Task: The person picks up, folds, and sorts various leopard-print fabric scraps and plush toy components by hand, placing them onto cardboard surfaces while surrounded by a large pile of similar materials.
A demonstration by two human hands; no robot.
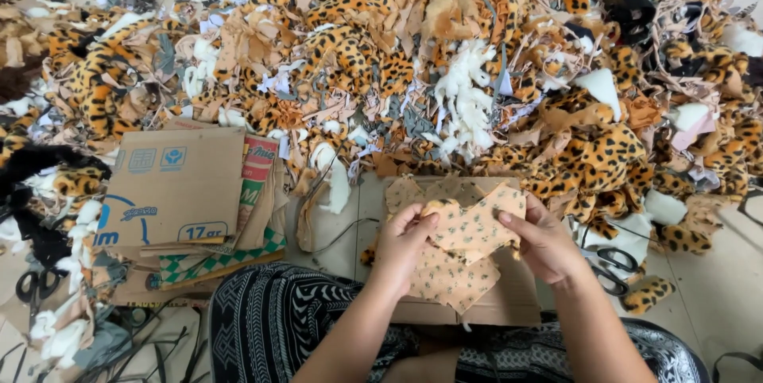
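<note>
Head view, near to far. Patterned black-and-white trousers (270, 327) at the bottom edge: the person sits on the floor (715, 295), lap just under the work.

Left hand (401, 244) pinches the left end of a tan spotted fabric piece (477, 224), thumb on top, fingers curled under. Right hand (544, 244) grips the right edge the same way, thumb on the face. Both closed on the same piece, held up off the lap and spread flat between them, printed-back side up, presumably so the outline can be seen and lined up.

Directly below the hands lies a small stack of like-cut tan pieces (453, 276), resting on a flat cardboard sheet (509, 303) that serves as a work surface. More matching pieces sit at its far edge.

Black-handled scissors (610, 268) lie on the floor just right of the right wrist, within reach. A second pair (32, 284) is far left.

Flattened cardboard boxes (179, 188) are stacked to the left; collapsed, so they hold nothing.

No real container in view. Beyond everything, a loose heap of leopard-print plush offcuts (397, 57), white stuffing and tan scraps covers the floor to the top edge.
</note>
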